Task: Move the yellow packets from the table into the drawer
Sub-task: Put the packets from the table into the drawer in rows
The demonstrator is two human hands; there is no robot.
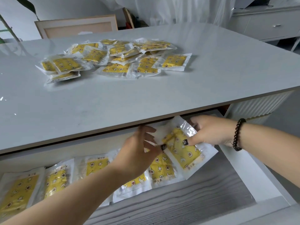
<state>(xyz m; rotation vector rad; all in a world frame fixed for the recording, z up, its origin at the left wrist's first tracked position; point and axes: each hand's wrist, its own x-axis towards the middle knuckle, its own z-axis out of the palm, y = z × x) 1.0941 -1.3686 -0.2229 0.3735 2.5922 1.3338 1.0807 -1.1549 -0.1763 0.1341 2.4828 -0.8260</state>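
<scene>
A heap of several yellow packets (116, 59) in clear wrappers lies on the grey table (146, 95). Below the table's front edge the white drawer (240, 172) stands pulled out, with a row of several yellow packets (55, 181) lying along its back. Both hands hold one yellow packet (183, 151) above the drawer's right part. My left hand (139, 151) pinches its left edge with thumb and fingers. My right hand (209, 132) grips its upper right side, thumb on top. My left forearm hides part of the row.
The drawer floor (203, 200) has a grey wood-grain lining, bare at the front. A framed panel (78, 26) leans behind the table. A white cabinet (267, 25) stands at the back right. A dark bead bracelet (237, 135) sits on my right wrist.
</scene>
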